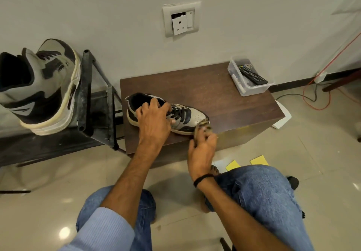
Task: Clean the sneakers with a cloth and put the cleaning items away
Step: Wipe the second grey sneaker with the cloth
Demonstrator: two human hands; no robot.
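Standing against the far wall, a dark wooden table carries one sneaker near its front edge, toe pointing right. To the left, a second sneaker sits tilted on a black metal rack, well apart from the first. At the table's far right corner rests a clear plastic tub with a remote control in it. The left hand lies spread over the sneaker's collar and laces, fingers curled down, pressing on it rather than closed around it. The right hand is closed on a small cloth, blurred, which touches the sneaker's toe at the sole edge.
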